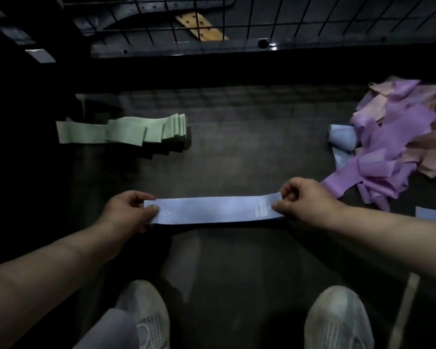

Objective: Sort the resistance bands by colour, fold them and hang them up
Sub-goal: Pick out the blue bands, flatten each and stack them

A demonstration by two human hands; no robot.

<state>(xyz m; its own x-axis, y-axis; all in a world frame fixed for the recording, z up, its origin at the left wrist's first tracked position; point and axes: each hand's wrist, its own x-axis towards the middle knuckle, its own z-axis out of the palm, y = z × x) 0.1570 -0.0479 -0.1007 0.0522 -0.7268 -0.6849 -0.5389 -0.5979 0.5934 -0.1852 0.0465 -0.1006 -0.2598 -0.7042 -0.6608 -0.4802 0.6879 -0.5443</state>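
Pinching opposite ends, left hand (130,210) and right hand (301,197) hold a flat, smooth blue band (212,210) taut.

We read one mark only: white digits, likely "02", turned sideways on the blue band (212,210) near its left end. The print block at its right end is too blurred to read.

Both hands, left (130,210) and right (303,197), pinch a flat blue band (212,210) stretched between them.
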